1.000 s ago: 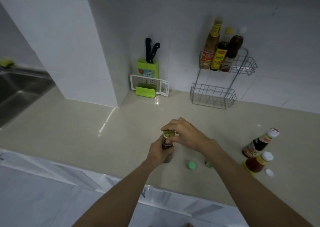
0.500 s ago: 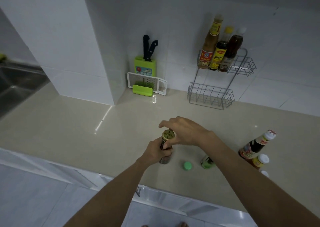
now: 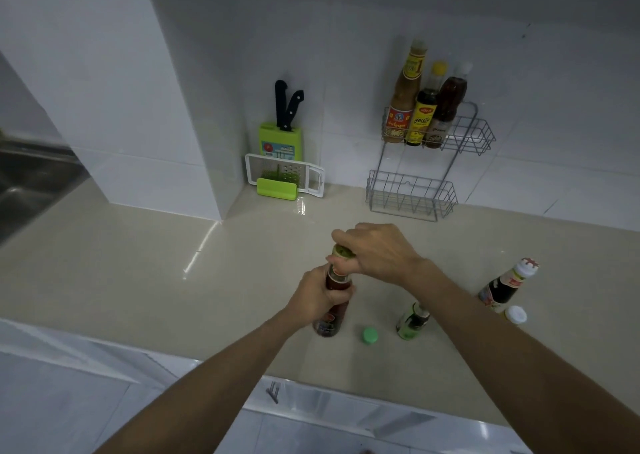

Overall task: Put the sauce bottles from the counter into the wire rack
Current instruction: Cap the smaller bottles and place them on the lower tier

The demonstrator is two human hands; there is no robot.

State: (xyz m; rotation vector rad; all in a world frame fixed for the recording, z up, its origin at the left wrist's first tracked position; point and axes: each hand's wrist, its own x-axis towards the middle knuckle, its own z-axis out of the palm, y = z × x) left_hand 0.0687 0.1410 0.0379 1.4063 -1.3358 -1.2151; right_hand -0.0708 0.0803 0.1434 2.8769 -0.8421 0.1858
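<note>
1. White tiled walls meet a beige counter; the wire rack stands at the back, three bottles upright in its upper basket, the lower basket bare.
2. My left hand is clenched round the body of a dark sauce bottle (it stands near the counter's front edge).
3. My right hand grips its cap from above, fingers curled over.
4. A loose green cap lies just beside; a small green bottle and two more bottles stand to the right.
</note>
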